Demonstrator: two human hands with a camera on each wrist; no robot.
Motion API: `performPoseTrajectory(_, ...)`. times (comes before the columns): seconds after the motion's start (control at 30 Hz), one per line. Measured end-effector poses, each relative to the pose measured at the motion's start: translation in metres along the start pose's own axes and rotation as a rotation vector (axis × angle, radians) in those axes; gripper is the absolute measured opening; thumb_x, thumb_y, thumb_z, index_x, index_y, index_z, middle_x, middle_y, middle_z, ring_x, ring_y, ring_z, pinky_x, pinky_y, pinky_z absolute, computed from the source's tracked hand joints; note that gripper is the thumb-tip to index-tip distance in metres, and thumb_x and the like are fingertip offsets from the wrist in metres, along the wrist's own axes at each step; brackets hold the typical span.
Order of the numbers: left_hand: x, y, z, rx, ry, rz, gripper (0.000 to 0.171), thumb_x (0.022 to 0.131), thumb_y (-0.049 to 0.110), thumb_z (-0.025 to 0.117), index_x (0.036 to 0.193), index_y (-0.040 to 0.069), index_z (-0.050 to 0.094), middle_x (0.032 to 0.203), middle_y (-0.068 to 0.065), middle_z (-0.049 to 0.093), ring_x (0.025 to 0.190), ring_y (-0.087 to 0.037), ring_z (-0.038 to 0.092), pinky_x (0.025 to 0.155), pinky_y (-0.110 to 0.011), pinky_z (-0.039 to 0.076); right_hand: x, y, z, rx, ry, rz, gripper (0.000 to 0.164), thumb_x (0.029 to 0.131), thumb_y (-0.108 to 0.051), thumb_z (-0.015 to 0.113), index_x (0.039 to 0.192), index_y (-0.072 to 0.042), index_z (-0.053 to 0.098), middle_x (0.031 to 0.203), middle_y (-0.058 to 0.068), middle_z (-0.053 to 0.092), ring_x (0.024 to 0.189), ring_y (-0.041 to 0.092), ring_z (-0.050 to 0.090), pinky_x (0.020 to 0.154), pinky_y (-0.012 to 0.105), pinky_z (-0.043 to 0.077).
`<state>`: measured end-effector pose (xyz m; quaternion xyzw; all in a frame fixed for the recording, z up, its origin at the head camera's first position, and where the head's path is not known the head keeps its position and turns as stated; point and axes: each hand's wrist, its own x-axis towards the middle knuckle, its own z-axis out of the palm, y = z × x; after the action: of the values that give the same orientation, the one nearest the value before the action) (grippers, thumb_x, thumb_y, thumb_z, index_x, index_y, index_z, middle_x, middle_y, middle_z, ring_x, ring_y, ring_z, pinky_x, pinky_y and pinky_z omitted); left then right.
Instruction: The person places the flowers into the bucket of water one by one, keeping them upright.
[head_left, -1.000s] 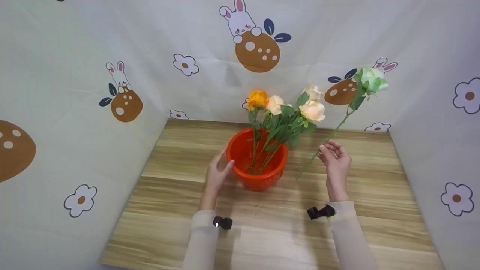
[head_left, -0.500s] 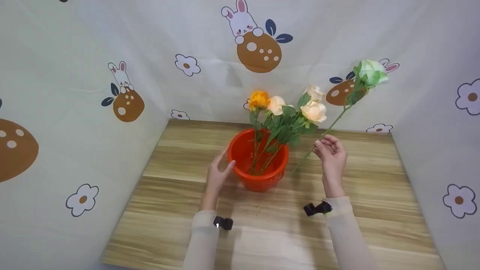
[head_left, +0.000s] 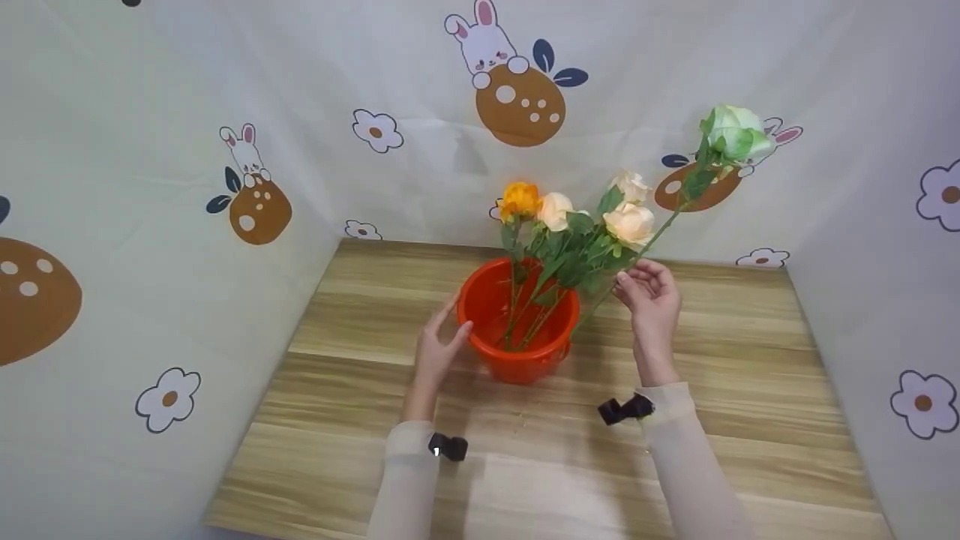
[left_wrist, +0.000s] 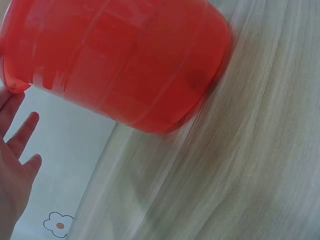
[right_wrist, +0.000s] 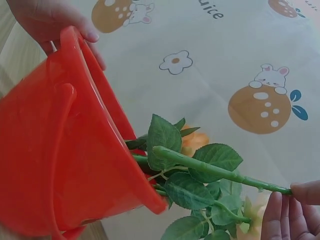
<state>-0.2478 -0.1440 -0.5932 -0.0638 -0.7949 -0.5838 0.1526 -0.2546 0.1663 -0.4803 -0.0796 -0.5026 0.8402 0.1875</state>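
Note:
My left hand (head_left: 437, 354) touches the left rim of an orange-red plastic bucket (head_left: 519, 366), fingers extended and spread along its outside. In the left wrist view, several fingers (left_wrist: 22, 135) stand apart from the bucket wall. Inside the bucket lean an orange flower (head_left: 520, 200) and several pale peach roses (head_left: 628, 223) with green leaves. My right hand (head_left: 652, 309) pinches the stem of a pale green rose (head_left: 735, 133) between thumb and fingertips. That rose tilts up to the right. Its cut stem end (right_wrist: 162, 152) is outside the bucket, near the mouth, in front of leaves.
The bucket stands on a wood-grain table (head_left: 360, 457). Its handle (right_wrist: 59, 150) hangs down the side. Pale cloth (head_left: 300, 67) printed with rabbits and flowers surrounds the table. A black wrist camera (head_left: 626, 409) sits on the right sleeve, another camera (head_left: 448, 447) on the left.
My right hand has moved left and slightly away from me, bringing the green rose's stem closer to the bucket. The left hand has stayed at the rim.

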Motion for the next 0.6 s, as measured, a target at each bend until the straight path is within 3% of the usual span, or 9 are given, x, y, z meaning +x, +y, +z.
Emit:
performPoseTrajectory(0.27,-0.001,0.007,-0.001,-0.012,-0.013,0.016,0.055,0.093,0.020,0.070,0.145,0.012,0.053,0.152,-0.012,0.050,0.145,-0.030,0.041,0.125,-0.051,0.026,0.001,0.007,0.009,0.002,-0.020,-0.018,0.028,0.086,0.016,0.064,0.097,-0.009,0.060,0.082,0.000,0.062,0.067,0.008,0.064,0.059,0.019,0.057)
performPoseTrajectory(0.6,0.000,0.001,0.000,-0.005,-0.007,0.022,0.054,0.093,0.021,0.070,0.145,0.017,0.054,0.151,-0.008,0.052,0.144,-0.029,0.043,0.123,-0.049,0.029,-0.003,0.024,0.016,-0.032,-0.091,-0.039,0.027,0.086,0.018,0.061,0.099,-0.005,0.056,0.084,0.000,0.067,0.070,0.009,0.066,0.061,0.021,0.058)
